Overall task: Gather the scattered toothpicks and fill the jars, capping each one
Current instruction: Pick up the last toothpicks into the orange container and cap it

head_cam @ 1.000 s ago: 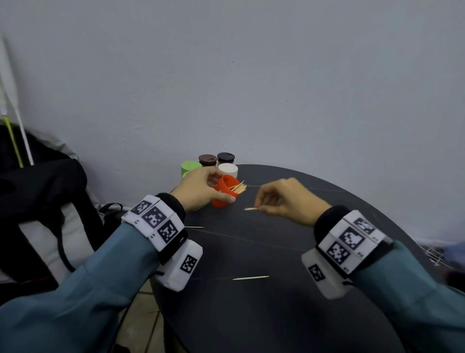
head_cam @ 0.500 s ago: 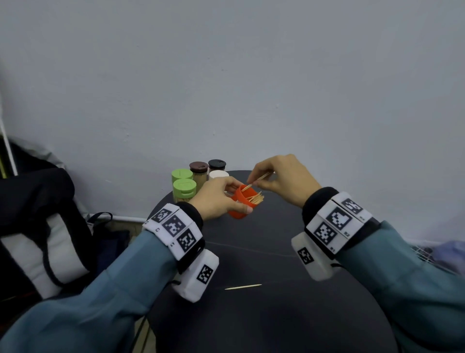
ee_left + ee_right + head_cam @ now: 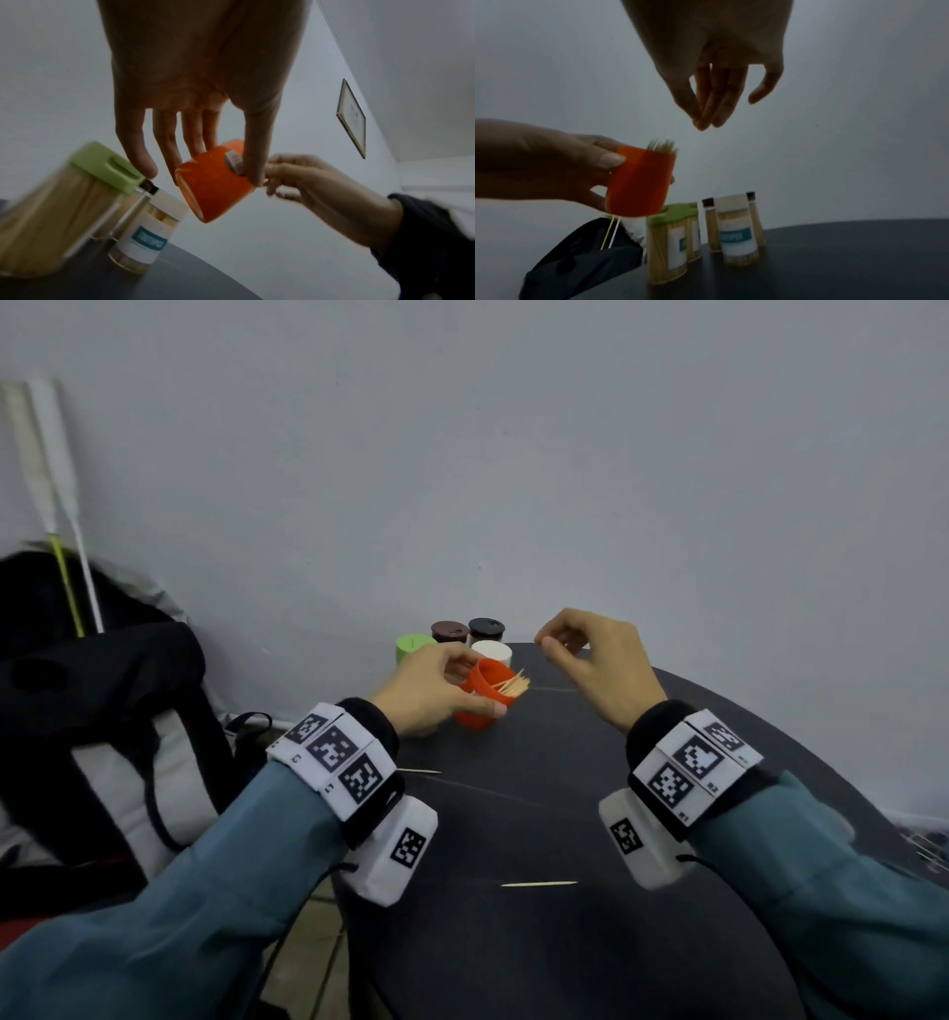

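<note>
Filling: orange jar [image 3: 482,693] is uncapped and held tilted above the table [image 3: 590,814], mouth toward the right, with a bundle of toothpicks [image 3: 513,685] sticking out past the rim.
Left hand: left hand [image 3: 429,693] grips the jar, thumb on the near wall, fingers round the far side; the left wrist view shows the same clamp from below.
Right hand: right hand [image 3: 595,662] hovers above and to the right of the jar mouth, clear of it; fingertips [image 3: 702,121] drawn loosely together, nothing visible between them.
Loose stock: one toothpick [image 3: 538,884] lies near the front of the table between the wrists; a second [image 3: 418,771] lies by the left wrist.
Capped jars: green-lidded jar [image 3: 413,645], brown-lidded [image 3: 450,631], black-lidded [image 3: 486,627] and white-lidded [image 3: 492,651] stand grouped at the far edge, just behind the orange jar; all look full in the right wrist view.
Progress: judged late; two strays and one cap outstanding. The orange jar's cap is not seen in any view.
Method advice: keep the jar tilted only enough to accept a stick, or the bundle may slide out. Pinch each stray near one end, feed it point-first alongside the bundle, then tap the sticks level before capping.
Risk: protruding tips could block the cap.
</note>
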### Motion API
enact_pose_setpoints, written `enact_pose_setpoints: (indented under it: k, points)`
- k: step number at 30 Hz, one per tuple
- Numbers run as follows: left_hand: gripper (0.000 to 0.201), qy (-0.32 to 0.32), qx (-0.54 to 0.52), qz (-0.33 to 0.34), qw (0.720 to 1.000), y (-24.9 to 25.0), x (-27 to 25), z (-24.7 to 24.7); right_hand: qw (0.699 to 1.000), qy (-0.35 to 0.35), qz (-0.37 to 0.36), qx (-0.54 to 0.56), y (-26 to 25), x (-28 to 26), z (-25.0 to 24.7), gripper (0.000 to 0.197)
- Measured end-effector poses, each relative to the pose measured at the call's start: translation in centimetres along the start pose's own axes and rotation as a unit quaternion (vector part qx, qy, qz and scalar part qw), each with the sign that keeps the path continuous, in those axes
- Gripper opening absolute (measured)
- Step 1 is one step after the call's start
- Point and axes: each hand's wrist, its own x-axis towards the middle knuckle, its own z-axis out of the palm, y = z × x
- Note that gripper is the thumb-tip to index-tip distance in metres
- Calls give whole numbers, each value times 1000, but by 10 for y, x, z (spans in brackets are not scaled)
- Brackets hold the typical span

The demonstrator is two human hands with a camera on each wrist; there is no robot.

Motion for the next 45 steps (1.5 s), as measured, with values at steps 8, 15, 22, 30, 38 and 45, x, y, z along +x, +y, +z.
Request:
enact_pose_setpoints:
  k: [8, 15, 22, 30, 38, 45]
  points:
    - [56, 72, 21, -40, 996, -30, -32, -54, 928, -366, 5, -71, -24, 3, 69, 14]
    - [56, 92, 30, -48, 994, -38, -43, -68, 886, -423, -52, -185, -56, 10, 115, 31]
    - [56, 69, 39, -32, 996, -26, -38, -58, 851, -467, -50, -237, -49, 1, 91, 23]
    - [60, 42, 34, -21, 998, -5, -20, -31, 872, -480, -20, -89, -19, -17, 29, 19]
    - [66, 15, 35, -9, 999, 9, -3, 0, 843, -537, 12, -43, -10, -60, 16, 22]
    - [65, 9, 19, -3, 1000, 21, 3, 17, 859, -507, 3, -67, -11, -73, 12, 12]
